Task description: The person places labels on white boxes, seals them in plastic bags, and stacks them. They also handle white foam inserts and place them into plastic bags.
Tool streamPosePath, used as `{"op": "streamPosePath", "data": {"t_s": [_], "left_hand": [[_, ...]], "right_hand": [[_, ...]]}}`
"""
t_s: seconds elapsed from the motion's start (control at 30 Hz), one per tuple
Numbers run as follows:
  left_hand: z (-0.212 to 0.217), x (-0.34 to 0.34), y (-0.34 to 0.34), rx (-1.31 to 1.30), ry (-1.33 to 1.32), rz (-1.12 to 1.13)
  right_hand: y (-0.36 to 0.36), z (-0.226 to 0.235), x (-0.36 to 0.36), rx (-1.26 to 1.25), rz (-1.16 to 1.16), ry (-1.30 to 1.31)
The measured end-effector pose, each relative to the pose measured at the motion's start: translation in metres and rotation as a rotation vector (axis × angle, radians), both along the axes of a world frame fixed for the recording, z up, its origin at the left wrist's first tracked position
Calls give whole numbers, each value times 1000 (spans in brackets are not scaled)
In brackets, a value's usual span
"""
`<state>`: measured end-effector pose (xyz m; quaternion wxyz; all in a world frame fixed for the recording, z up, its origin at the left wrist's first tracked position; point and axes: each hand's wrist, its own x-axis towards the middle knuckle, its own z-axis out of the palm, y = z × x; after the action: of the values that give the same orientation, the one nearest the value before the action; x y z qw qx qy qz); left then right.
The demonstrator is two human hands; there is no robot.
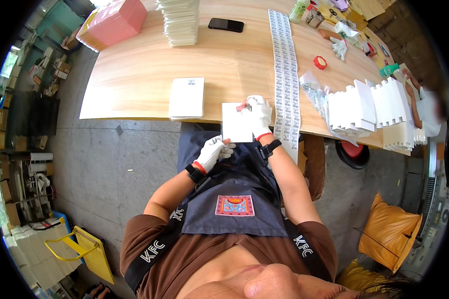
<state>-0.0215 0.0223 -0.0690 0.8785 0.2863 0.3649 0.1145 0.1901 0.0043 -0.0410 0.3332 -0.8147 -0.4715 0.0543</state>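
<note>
A flat white rectangular piece [238, 130], perhaps a card or flat box, lies partly over the table's front edge. My left hand [215, 151], in a white glove with bare fingertips, pinches its lower left corner. Over its upper right part my right hand [258, 114], gloved the same way, has its fingers curled together; whatever they hold is too small to make out. Just left is a low stack of white pieces [186, 99], the top one bearing a small printed label. To the right a long strip of printed labels [286, 74] runs down the table and hangs over the edge.
Farther back on the wooden table [134, 84] are a pink stack [115, 25], a tall white stack [178, 22] and a black phone [226, 25]. At right stand rows of white pieces [351, 109], a red roll [320, 62] and another person's arm [413, 102]. A stool [352, 152] is below.
</note>
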Motion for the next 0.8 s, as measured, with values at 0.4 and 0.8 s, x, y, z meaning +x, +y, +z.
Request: {"op": "streamPosePath", "data": {"t_s": [0.4, 0.8], "left_hand": [[15, 11, 17, 319, -80, 75], [80, -51, 105, 1708, 553, 402]], "right_hand": [[-58, 46, 21, -464, 115, 34], [64, 37, -60, -161, 378, 698]]}}
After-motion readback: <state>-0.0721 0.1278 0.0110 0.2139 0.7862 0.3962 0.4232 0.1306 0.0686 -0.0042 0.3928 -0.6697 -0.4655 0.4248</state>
